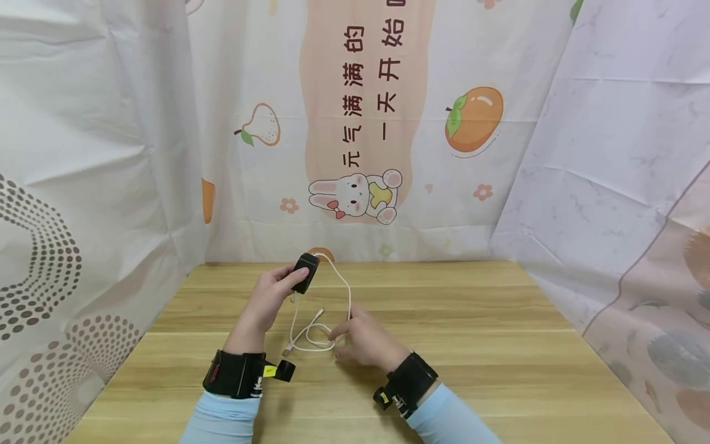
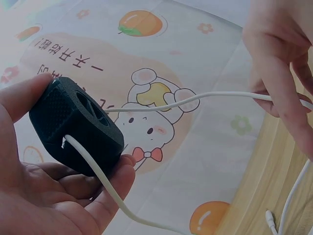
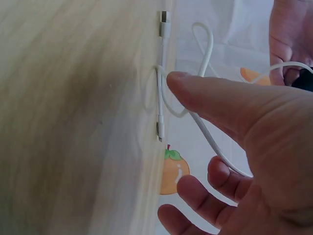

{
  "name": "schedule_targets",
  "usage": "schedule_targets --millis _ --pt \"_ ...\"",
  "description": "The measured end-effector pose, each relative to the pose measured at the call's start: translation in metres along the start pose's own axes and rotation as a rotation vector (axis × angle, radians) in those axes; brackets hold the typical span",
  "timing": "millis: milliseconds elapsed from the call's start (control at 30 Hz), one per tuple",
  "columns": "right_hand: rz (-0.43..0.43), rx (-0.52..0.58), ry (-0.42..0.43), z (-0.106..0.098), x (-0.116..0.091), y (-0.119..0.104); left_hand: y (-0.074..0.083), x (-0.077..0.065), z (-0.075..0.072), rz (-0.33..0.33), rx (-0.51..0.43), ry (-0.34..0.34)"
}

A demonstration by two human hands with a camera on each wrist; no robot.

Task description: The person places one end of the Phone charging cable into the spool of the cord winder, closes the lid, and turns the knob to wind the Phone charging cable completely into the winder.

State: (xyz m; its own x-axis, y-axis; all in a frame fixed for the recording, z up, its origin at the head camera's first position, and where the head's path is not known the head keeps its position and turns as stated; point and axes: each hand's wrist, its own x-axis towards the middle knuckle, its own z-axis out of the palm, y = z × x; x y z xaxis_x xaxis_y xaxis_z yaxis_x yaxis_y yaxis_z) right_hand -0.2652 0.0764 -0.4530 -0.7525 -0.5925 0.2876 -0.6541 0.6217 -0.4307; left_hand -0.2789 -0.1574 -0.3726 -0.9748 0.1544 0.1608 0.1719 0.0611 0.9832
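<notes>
Left hand (image 1: pixel 269 292) pinches raised black cable holder (image 2: pixel 73 122), likely steadying it; right hand (image 1: pixel 368 340) curls round white USB cable (image 2: pixel 225 93), perhaps guiding.

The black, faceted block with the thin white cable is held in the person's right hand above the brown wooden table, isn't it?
Not quite: the head view shows the left hand holding the black, faceted block with the thin white cable above the brown wooden table.

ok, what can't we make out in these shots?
- Left wrist view: white cable inside black case, hidden by the case itself.
- Left wrist view: part of right hand, cut off by the right and top edges.
- Head view: print on the left wrist's yellow tag, too small.
</notes>
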Motion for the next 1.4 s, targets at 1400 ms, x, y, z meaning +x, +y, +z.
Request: schedule_targets --millis 1400 --pt "0.164 0.409 0.437 -0.081 -0.017 0.037 -0.005 -0.006 -0.018 0.012 0.179 0.144"
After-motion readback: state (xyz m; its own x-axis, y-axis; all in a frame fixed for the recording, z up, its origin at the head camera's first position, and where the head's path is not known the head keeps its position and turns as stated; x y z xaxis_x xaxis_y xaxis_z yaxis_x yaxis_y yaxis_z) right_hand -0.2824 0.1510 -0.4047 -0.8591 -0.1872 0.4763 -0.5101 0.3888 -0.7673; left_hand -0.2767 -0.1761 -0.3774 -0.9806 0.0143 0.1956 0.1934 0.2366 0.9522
